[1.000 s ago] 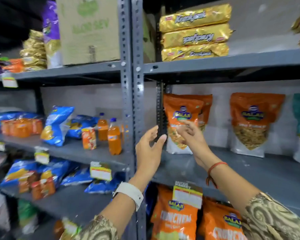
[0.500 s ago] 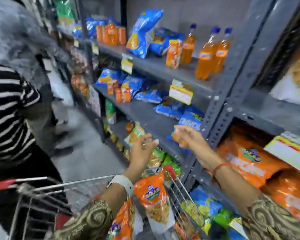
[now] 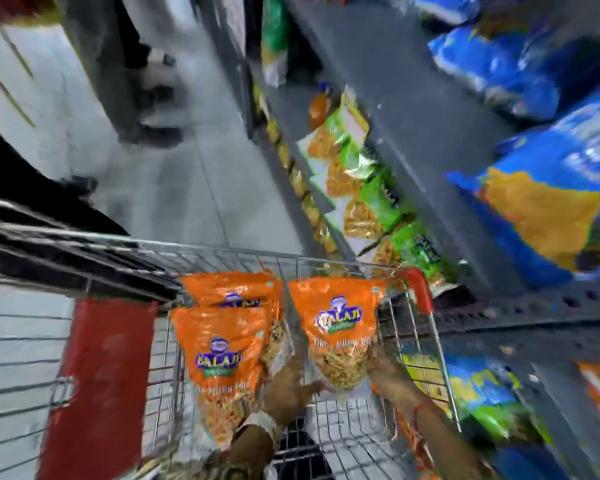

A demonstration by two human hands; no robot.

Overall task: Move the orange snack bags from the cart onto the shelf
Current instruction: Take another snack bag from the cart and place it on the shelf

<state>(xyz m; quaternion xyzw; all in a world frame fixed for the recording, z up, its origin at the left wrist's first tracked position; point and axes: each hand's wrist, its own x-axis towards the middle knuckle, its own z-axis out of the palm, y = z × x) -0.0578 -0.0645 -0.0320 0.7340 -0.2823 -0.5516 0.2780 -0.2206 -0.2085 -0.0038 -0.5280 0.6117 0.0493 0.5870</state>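
Note:
Three orange snack bags stand in the wire cart (image 3: 222,252): one on the right (image 3: 340,320), one at the front left (image 3: 222,351) and one behind it (image 3: 232,289). My left hand (image 3: 288,389) reaches into the cart with its fingers at the bottom left corner of the right bag. At that bag's lower right edge is my right hand (image 3: 385,374). Motion blur hides whether either hand grips the bag. The grey metal shelf (image 3: 413,109) runs along the right of the cart.
Blue snack bags (image 3: 551,202) lie on the shelf, with green ones (image 3: 378,202) lower down. A red panel (image 3: 101,375) sits on the cart's left. Another person's legs (image 3: 146,98) stand in the aisle ahead, and dark clothing (image 3: 32,181) is at the left.
My view swung from the shelf down to the cart. Both hands dropped from the shelf level to the bottom of the right orange bag in the cart.

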